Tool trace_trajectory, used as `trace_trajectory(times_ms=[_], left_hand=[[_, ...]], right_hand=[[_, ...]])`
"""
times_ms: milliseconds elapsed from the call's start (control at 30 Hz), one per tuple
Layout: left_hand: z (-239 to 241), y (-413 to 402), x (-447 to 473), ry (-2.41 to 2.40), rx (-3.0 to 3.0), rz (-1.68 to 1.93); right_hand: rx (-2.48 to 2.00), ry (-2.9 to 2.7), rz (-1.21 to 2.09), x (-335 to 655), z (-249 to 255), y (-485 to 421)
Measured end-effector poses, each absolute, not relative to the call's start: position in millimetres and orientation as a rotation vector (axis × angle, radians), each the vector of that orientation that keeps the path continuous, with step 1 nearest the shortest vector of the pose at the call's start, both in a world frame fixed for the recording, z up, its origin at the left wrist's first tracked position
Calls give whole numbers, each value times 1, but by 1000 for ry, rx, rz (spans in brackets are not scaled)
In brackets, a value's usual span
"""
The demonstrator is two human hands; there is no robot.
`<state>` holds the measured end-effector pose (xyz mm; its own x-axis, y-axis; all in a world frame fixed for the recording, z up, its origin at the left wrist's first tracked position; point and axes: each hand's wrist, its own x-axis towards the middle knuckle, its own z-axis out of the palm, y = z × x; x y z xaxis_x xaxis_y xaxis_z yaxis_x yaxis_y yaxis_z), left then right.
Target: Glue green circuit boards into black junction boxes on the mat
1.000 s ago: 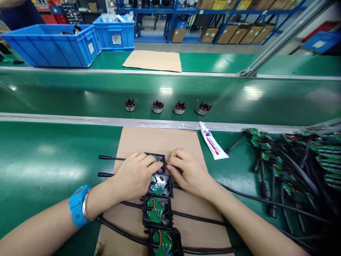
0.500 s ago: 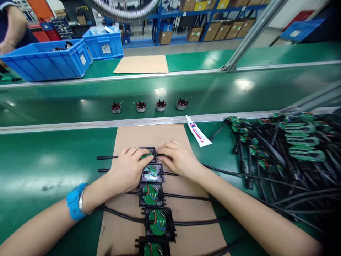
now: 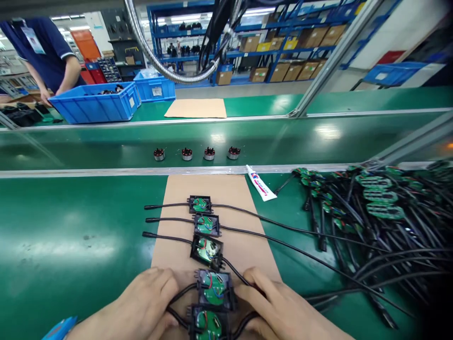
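Observation:
Several black plastic cases, each holding a green circuit board, stand in a column on a cardboard sheet (image 3: 247, 212). The farthest case (image 3: 200, 204) and the second case (image 3: 206, 225) lie fairly straight, while the third case (image 3: 207, 250) sits askew. Black cables leave both sides of the cases. Beside the two nearest cases, the fourth (image 3: 215, 288) and the last (image 3: 208, 325), my left hand (image 3: 145, 302) has its fingers curled round the left cables (image 3: 182, 293). Opposite it, my right hand (image 3: 279, 307) grips the right-hand cables (image 3: 244, 323) between thumb and fingers.
A large heap of cabled circuit boards (image 3: 382, 212) covers the right side. A white tube (image 3: 262, 184) lies beside the cardboard. Several small copper-wound motor parts (image 3: 209, 154) stand beyond the metal rail. Across the bench, a person (image 3: 46, 56) works at a blue bin (image 3: 99, 106).
My hands have left the farthest case and come down toward me to the nearest ones. The third case has turned askew. My view has tilted upward, showing more of the person opposite.

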<state>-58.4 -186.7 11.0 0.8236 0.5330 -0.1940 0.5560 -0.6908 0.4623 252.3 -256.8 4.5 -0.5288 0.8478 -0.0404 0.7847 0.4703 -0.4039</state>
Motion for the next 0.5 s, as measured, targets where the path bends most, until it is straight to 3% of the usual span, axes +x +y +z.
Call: trace_trajectory(times_ms=[200, 500], left_hand=[[27, -122, -51, 975, 2687, 122], [1, -43, -34, 1156, 2723, 62]], right_hand=[[-1456, -2469, 485, 272, 31, -189], [-1806, -2414, 307, 286, 15, -136]])
